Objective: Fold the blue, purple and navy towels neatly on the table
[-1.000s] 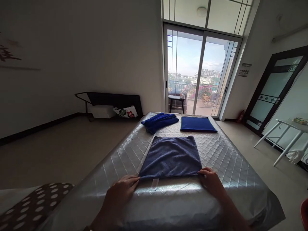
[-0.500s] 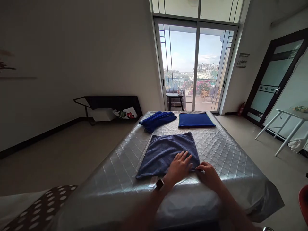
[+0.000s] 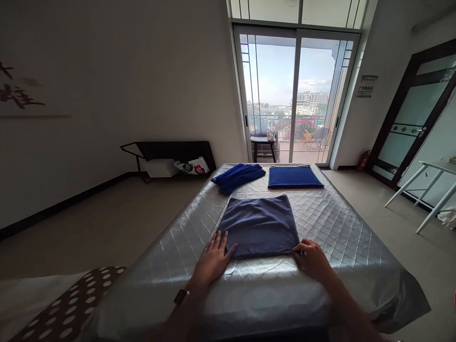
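Observation:
A dark blue-grey towel (image 3: 261, 223) lies spread as a rough square on the silver quilted table cover (image 3: 327, 223), with a few soft wrinkles across it. Flat on its near left corner rests my left hand (image 3: 214, 256), fingers stretched out. My right hand (image 3: 310, 256) pinches the near right corner between thumb and fingers. Beyond the towel, a bright blue cloth (image 3: 237, 178) lies loosely bunched at the far left. To the right of that sits a neatly folded blue cloth (image 3: 295, 177) with a thin green edge.
A dark bench-like frame (image 3: 174, 154) with a white box (image 3: 160, 168) stands by the left wall. Behind the table are sliding glass doors (image 3: 295, 95) and a black stool (image 3: 262, 141). At right stands a white table (image 3: 438, 166); brown polka-dot fabric (image 3: 76, 299) lies at lower left.
My left hand has moved left across the towel, from near the right corner to the near left corner. My right hand stays at the right corner. The view has turned slightly left.

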Motion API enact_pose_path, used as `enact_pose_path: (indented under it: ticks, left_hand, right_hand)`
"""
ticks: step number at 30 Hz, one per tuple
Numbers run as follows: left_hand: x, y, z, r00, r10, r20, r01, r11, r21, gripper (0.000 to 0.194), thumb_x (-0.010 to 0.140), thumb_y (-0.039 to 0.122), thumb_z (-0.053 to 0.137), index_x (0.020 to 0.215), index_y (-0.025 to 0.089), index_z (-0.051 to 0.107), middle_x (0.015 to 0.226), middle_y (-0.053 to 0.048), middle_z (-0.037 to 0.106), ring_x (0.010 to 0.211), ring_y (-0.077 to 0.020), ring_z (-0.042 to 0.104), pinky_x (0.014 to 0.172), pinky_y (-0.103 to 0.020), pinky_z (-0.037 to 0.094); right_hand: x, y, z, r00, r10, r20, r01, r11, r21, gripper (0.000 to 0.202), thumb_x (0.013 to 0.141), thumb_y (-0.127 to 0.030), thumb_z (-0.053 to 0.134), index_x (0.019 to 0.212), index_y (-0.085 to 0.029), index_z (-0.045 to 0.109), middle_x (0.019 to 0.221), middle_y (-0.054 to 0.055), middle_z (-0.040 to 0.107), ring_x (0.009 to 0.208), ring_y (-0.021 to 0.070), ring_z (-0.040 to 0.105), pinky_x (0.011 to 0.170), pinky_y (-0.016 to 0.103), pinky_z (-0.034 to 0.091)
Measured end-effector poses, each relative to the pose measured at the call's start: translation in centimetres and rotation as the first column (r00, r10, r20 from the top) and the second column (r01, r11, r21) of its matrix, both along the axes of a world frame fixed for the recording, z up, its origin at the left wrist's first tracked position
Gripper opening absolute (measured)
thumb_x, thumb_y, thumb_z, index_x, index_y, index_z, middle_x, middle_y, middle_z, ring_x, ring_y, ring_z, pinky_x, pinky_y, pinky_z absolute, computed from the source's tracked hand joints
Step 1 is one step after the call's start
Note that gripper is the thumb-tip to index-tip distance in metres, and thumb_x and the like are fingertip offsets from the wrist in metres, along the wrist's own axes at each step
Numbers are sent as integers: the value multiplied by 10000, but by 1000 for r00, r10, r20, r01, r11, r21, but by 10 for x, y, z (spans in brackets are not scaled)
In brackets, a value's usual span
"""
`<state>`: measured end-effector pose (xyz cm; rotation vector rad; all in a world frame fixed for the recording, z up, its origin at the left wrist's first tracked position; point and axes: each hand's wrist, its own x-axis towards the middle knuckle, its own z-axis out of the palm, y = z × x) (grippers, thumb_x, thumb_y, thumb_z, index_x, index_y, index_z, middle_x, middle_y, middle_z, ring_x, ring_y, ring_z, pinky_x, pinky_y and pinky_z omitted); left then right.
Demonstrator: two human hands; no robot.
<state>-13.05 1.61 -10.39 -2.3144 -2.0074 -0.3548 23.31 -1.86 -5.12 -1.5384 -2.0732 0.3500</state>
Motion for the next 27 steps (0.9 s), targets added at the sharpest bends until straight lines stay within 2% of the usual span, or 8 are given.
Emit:
enact_pose_path:
  ticks: [3,7,9,11,14,20,23,27]
  left_hand:
    - [-21,-8,-11,1000,-24,17,23,999,24,541,988,531,332,1407,260,542,1525,-143,491,1444,-310,397,1125,-545,365]
    - [-14,-12,-15,999,37,11,-38,997,71,517,986,458,368,1399,207,550,1511,-179,497,1427,-323,424,1120,-549,387]
    - [-9,-14,-13,999,44,-29,-40,994,104,493,981,395,387,1385,178,568,1500,-192,504,1418,-330,436,1125,-547,389]
    - [-6,-18,-11,996,3,-87,9,989,145,447,971,289,383,1340,184,612,1495,-182,511,1413,-331,444,1129,-559,386]
    - [-2,-25,-5,988,-24,-152,52,982,183,434,949,187,368,1258,189,673,1491,-171,515,1409,-333,447,1117,-577,398]
    - [9,-30,10,989,132,-66,-114,967,229,509,963,333,383,1379,117,581,1484,-185,517,1403,-316,459,1147,-540,377]
    - [24,-25,18,986,167,-13,-159,956,248,548,946,318,392,1423,86,531,1490,-180,513,1407,-305,455,1180,-517,341]
    - [78,-8,32,1000,-25,-3,25,979,204,514,973,295,371,1433,131,528,1520,-127,495,1422,-258,440,1191,-451,344]
  right_hand:
    - [-1,-1,6,998,-6,63,6,1000,6,150,882,-259,636,811,-276,767,917,39,745,876,219,689,870,370,490]
    - [-11,14,20,983,-27,180,12,996,85,281,937,-292,585,706,-260,741,840,69,749,897,240,678,880,385,475]
    - [-23,29,29,975,-50,214,29,995,99,254,961,-273,541,850,-260,769,930,82,764,961,242,675,914,380,471]
    - [-36,46,33,966,-76,249,63,996,61,283,983,-280,496,1122,-246,740,1167,93,738,1118,245,644,992,377,449]
    - [-52,65,29,937,-97,336,125,990,-63,468,1011,-346,434,1428,-167,548,1498,111,525,1393,253,458,1140,377,339]
    - [-57,73,0,911,-84,403,161,973,-163,615,1046,-415,252,1577,-107,268,1635,96,275,1533,214,180,1230,390,151]
    - [-56,73,-5,912,-90,401,168,972,-164,626,1045,-425,225,1585,-109,240,1644,86,245,1539,194,147,1232,375,130]
    - [-56,74,-6,912,-101,396,175,972,-156,623,1045,-428,218,1589,-126,233,1645,80,245,1539,186,144,1231,370,119]
